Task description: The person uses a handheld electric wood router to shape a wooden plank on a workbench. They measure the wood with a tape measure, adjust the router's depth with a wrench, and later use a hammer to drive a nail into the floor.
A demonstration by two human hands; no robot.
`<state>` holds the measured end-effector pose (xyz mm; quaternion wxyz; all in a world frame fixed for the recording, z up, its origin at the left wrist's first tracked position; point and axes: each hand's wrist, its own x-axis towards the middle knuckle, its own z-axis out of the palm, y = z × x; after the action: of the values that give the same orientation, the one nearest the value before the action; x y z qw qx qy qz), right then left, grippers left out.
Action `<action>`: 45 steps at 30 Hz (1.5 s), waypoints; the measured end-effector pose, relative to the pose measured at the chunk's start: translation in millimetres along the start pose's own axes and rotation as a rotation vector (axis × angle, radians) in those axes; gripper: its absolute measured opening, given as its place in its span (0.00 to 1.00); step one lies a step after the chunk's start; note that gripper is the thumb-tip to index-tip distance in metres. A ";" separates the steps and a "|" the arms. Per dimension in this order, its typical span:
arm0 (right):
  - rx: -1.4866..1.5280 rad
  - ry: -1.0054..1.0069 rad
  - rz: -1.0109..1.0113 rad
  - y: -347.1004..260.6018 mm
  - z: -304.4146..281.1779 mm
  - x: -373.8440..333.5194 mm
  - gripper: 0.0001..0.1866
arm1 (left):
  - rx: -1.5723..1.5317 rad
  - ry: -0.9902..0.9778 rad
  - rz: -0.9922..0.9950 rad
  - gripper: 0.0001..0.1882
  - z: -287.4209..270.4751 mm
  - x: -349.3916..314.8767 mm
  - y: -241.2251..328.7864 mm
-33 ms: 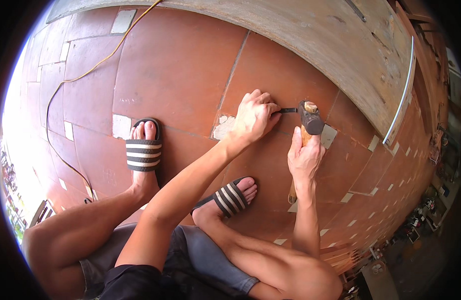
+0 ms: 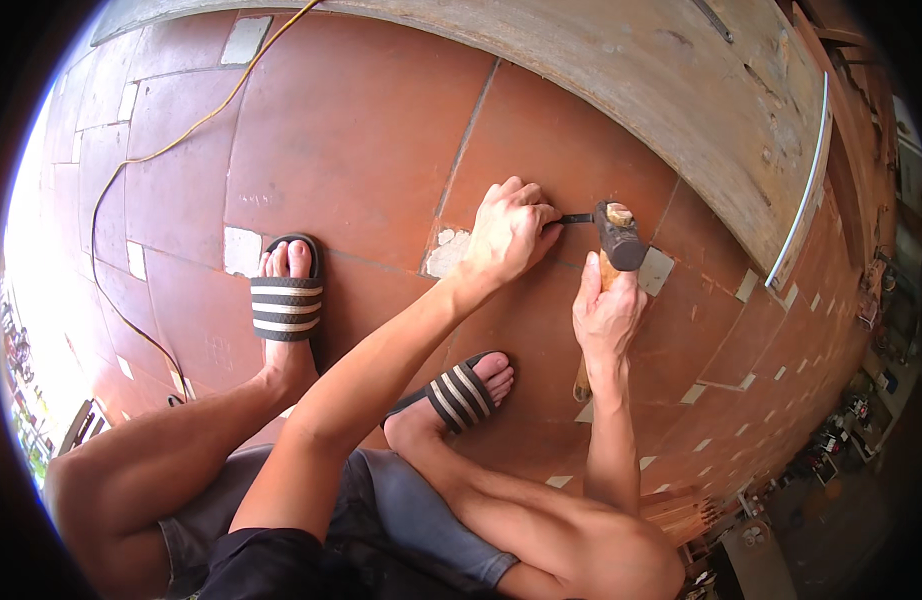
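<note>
Low over the red tiled floor, my left hand pinches a short, dark, chisel-like metal bar. One end of the bar points right, toward the hammer head; its other end is hidden in the fingers. My right hand is wrapped around the wooden handle of a hammer. The dark hammer head is right beside the bar's end; I cannot tell whether they touch. The handle's lower end shows below my right hand.
Small whitish tiles sit between the large red ones. A yellowish cable curves across the left floor. Along the far right lies a large worn board, a pale strip at its edge. My sandalled feet flank my left forearm.
</note>
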<state>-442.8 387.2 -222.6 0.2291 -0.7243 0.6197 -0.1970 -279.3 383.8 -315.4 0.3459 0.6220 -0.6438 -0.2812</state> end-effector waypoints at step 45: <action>-0.045 -0.129 0.052 0.4 6.6 7.2 0.11 | -0.024 0.045 -0.010 0.08 0.1 9.1 3.4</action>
<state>-438.3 380.6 -228.2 0.2575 -0.7243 0.6263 -0.1299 -281.3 375.0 -312.0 0.3663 0.6272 -0.6292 -0.2769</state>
